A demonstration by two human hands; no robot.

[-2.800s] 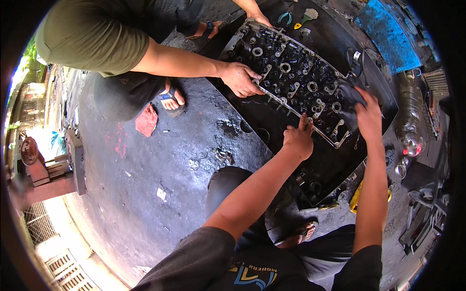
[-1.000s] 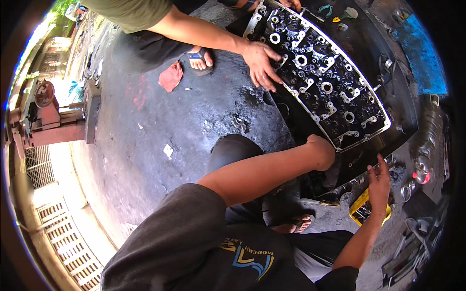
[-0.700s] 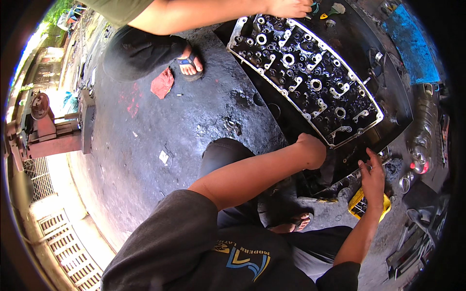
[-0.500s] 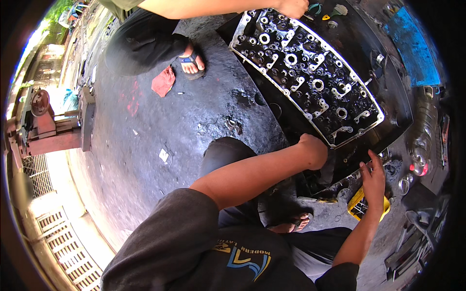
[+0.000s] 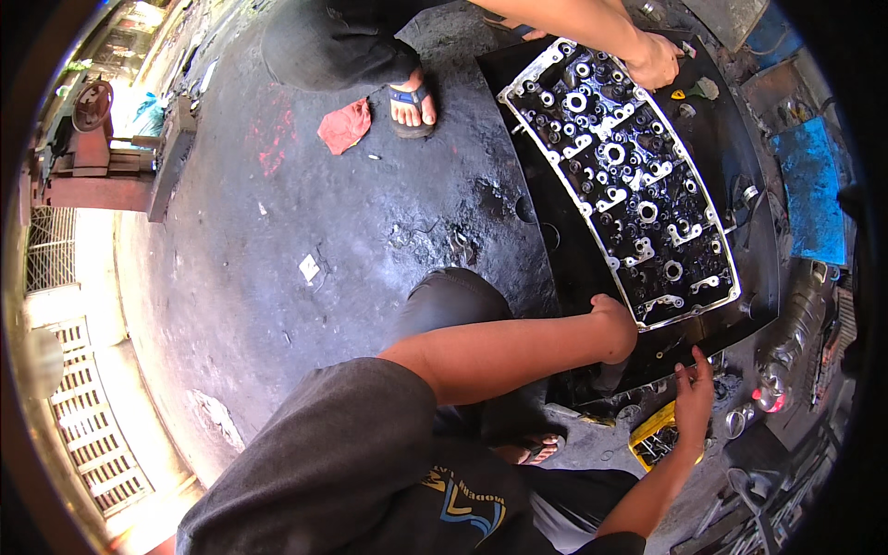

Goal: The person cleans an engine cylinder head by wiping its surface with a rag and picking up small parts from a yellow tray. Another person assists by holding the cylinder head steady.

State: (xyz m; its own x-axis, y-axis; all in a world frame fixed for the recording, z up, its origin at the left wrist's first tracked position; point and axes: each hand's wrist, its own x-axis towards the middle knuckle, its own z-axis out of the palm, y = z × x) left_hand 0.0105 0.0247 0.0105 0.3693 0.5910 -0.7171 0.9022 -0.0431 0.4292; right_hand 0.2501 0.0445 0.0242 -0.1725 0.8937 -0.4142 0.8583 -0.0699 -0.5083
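Observation:
A dark, oily engine cylinder head [image 5: 647, 212] with a pale metal rim lies in a black tray [image 5: 754, 231]. My left hand [image 5: 614, 330] is bent at the wrist beside the head's near left corner; its fingers are turned down and hidden behind the hand. On the near side of the tray, my right hand [image 5: 693, 402] has its thumb and forefinger raised and apart at the tray's edge, with nothing seen between them. At the far end, a co-worker's hand [image 5: 655, 61] reaches down by the head's corner.
A yellow basket [image 5: 655, 431] of small metal parts stands under my right hand. Rightward are a blue sheet [image 5: 807, 190], a clear plastic bottle [image 5: 786, 356] and piled metal tools. A red rag [image 5: 344, 127] lies on the floor by the co-worker's sandalled foot [image 5: 413, 106].
The view has shifted, so the cylinder head and tray sit lower and more fully in the picture. Both my hands stay at about the same places by the tray.

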